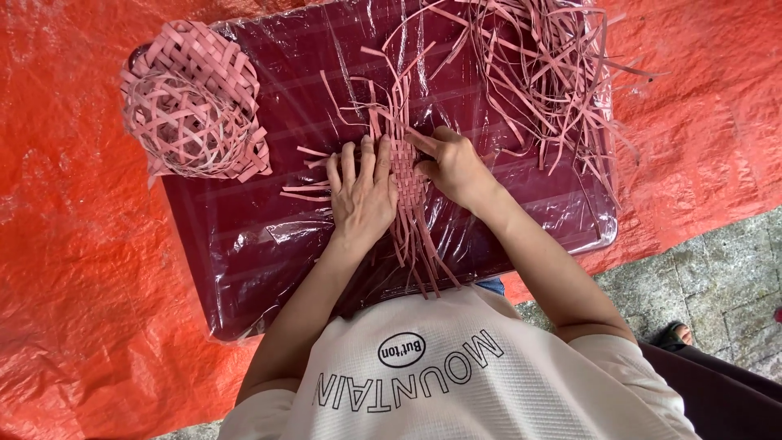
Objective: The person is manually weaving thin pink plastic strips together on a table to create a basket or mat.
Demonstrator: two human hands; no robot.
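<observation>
A small woven mat of pink strips [405, 173] lies on a dark maroon table [244, 244] wrapped in clear plastic. My left hand [360, 195] lies flat with spread fingers, pressing on the mat's left side and its loose cross strips. My right hand [450, 165] touches the mat's right edge, with the forefinger pointing onto the weave and the fingers curled over a strip. Long loose strip ends run from the mat toward me and away toward the far edge.
Two woven pink baskets [194, 102] rest stacked at the table's far left corner. A heap of loose pink strips [542, 73] covers the far right. An orange tarp [73, 269] lies under the table, stone paving [717, 285] and a sandalled foot [674, 333] at right.
</observation>
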